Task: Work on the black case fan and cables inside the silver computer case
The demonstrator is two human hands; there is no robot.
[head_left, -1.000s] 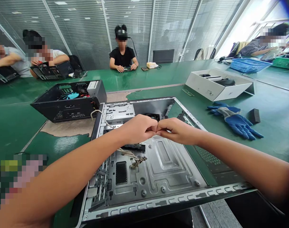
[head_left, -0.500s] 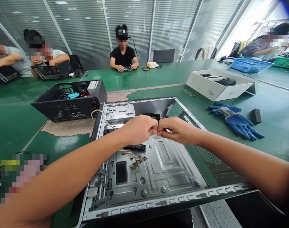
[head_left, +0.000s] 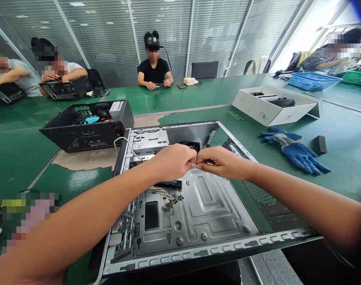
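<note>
Both my hands meet fingertip to fingertip above an open computer case that lies on its side before me. My left hand is closed, its fingers curled inward; whatever they pinch is hidden. Closed as well, my right hand presses thumb and fingers together against the left fingertips. A bundle of tied beige cables rests on the bare metal floor of the case. A silver drive bay is at the far left inside it, and a black fan shows partly behind my hands.
A second black computer case with a blue fan stands at the left. To the right are blue work gloves, a small dark block and a white box. A green memory stick lies near the box. Several people sit around the table.
My hands stay together at the same spot, with only a slight shift of the right fingers. The case has not moved.
</note>
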